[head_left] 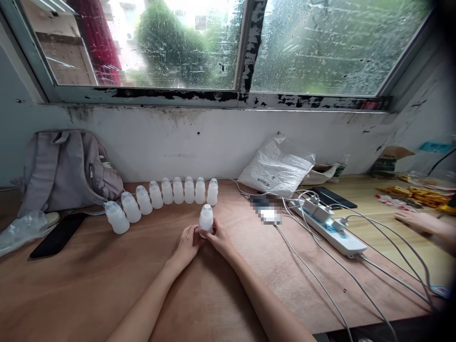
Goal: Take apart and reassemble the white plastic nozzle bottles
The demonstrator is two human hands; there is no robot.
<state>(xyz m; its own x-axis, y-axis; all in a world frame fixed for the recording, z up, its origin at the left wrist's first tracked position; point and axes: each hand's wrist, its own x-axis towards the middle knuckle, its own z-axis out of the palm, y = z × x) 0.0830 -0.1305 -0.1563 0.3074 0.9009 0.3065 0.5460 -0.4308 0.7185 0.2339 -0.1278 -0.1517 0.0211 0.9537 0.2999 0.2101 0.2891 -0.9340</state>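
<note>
A small frosted white bottle (206, 218), shaped like a baby bottle, stands upright on the brown table in front of me. My right hand (220, 236) grips its lower right side, with thumb and fingers closed around the base. From the left, my left hand (187, 244) has its curled fingers closed against the bottle's lower left side. Part of the base is hidden behind the fingers. Beyond my hands, several similar frosted bottles (144, 200) with clear domed caps stand in a curved row, running from the left to just behind the held one.
A grey backpack (67, 171), a black phone (59, 235) and a plastic bag (26, 228) lie left. To the right are a silvery package (276, 166), a power strip (331, 230) with trailing cables, and a dark flat device (333, 197). Another person's hand (423, 223) rests far right.
</note>
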